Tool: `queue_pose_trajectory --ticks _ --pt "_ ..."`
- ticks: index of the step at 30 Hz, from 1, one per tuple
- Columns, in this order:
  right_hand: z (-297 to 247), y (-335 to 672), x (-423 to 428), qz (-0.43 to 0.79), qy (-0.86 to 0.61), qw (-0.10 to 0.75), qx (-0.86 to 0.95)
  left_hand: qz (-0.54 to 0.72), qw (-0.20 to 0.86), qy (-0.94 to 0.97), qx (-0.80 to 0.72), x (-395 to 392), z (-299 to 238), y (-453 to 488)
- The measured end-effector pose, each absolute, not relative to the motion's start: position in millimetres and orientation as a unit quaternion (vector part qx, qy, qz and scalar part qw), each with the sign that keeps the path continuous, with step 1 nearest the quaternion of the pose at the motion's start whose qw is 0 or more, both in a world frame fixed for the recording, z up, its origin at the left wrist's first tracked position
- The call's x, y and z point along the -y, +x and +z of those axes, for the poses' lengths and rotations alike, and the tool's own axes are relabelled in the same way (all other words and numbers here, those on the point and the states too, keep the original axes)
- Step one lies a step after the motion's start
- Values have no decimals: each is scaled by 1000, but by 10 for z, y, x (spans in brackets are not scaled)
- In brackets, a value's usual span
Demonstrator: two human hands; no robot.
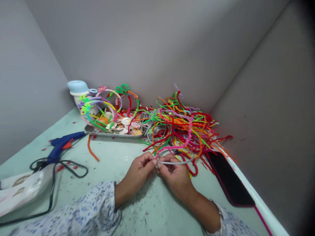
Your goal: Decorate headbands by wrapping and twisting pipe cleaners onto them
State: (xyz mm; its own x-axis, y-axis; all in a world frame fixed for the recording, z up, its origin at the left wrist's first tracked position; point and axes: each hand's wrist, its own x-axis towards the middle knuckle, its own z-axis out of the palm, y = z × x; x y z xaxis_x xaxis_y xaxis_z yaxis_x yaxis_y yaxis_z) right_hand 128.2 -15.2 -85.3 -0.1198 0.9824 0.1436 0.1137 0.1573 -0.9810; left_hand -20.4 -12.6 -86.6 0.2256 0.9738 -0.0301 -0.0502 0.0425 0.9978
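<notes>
Both my hands meet at the middle of a pale green table [118, 157]. My left hand [140, 170] pinches the near end of a thin grey headband [177, 162]. My right hand [173, 173] also grips that headband just to the right, fingers closed on it. The band curves away to the right under a big tangled pile of coloured pipe cleaners [182, 127]. A red pipe cleaner loop [193, 169] lies right beside my right hand.
A metal tray [110, 133] holds finished wrapped headbands [105, 105] and round pieces. A blue glue gun [61, 146] with black cord lies at left, a loose orange pipe cleaner [92, 150] nearby. A black phone [228, 178] rests at right. White cup [78, 90] at the back, grey walls around.
</notes>
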Motion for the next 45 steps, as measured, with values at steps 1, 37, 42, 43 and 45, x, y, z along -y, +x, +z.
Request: queue_pose_trajectory --ticks 1,37,42,43,45 --pt "-847 1284 153 453 -460 478 596 444 573 532 -438 127 -861 -204" --pt "-868 1352 190 323 -417 471 707 463 619 442 -456 136 -766 -141" --pt "-939 1358 191 443 -438 481 617 463 615 437 -464 141 -750 -140" --pt "-948 1354 189 440 -437 486 616 461 616 438 -464 140 -750 -144" --pt "-957 1347 185 417 -437 493 626 457 620 438 -464 136 -754 -153"
